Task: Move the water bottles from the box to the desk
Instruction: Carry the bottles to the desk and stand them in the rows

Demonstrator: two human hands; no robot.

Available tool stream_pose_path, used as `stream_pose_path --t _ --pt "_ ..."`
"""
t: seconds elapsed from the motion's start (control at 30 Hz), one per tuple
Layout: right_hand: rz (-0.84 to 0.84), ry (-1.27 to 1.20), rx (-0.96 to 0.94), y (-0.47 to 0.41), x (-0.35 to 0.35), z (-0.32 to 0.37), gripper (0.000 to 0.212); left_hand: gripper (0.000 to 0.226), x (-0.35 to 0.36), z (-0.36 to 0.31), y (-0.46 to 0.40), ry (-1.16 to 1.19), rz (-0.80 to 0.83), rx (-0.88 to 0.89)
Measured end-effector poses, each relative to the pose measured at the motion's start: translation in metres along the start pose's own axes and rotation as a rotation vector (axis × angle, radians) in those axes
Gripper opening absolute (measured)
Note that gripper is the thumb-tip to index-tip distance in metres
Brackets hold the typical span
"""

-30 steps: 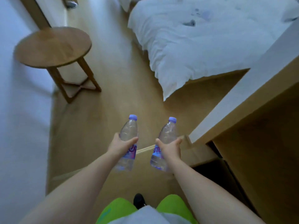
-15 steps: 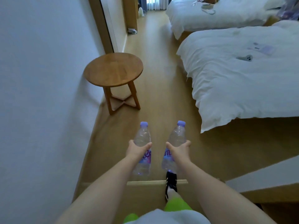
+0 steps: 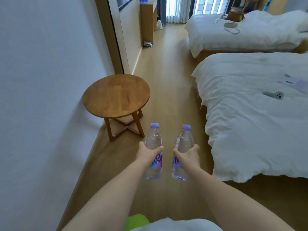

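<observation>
View has swung up and left since half a second ago: the box edge and the shoe at the bottom are gone, the far bed (image 3: pixel 246 30) and the window now show fuller. Near bed (image 3: pixel 256 114) sits right, white duvet hanging to the floor (image 3: pixel 168 77). White wall (image 3: pixel 41 97) fills the left. Round wooden table (image 3: pixel 116 95) stands by the wall, nearer and larger than before. Both bottles are carried as before, upright, caps up, side by side over the floor, apart from each other. Left hand (image 3: pixel 147 154) holds the left bottle (image 3: pixel 153 147), fingers wrapped round its middle. Right hand (image 3: pixel 188 155) holds the right bottle (image 3: pixel 183 147) likewise. No worktop in sight.
</observation>
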State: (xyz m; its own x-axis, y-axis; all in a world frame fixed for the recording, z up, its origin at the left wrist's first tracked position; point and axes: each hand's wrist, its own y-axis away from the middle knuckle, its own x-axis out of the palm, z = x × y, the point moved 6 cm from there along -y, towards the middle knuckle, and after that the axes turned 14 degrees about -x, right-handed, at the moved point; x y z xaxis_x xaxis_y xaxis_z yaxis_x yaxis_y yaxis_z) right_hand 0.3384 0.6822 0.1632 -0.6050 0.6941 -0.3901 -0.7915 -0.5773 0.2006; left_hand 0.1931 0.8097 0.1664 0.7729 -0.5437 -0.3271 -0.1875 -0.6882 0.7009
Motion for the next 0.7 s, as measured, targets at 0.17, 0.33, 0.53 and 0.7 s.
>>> stream_pose_path --t 0.17,0.33,0.53,0.7 --pt "-0.027 -0.021 -0.045 -0.090 -0.003 0.030 0.065 0.062 0.012 -0.066 -0.052 -0.017 -0.038 -0.006" --pt "-0.040 -0.024 -0.043 -0.184 0.014 0.051 0.066 0.062 0.019 -0.136 -0.125 -0.046 -0.069 0.016" --pt "-0.056 0.016 -0.030 -0.302 0.042 0.087 0.066 0.061 0.028 -0.240 -0.224 -0.114 -0.045 0.059" --pt "-0.084 0.026 0.026 -0.389 0.049 0.120 0.061 0.064 0.027 -0.321 -0.285 -0.193 -0.033 0.055"
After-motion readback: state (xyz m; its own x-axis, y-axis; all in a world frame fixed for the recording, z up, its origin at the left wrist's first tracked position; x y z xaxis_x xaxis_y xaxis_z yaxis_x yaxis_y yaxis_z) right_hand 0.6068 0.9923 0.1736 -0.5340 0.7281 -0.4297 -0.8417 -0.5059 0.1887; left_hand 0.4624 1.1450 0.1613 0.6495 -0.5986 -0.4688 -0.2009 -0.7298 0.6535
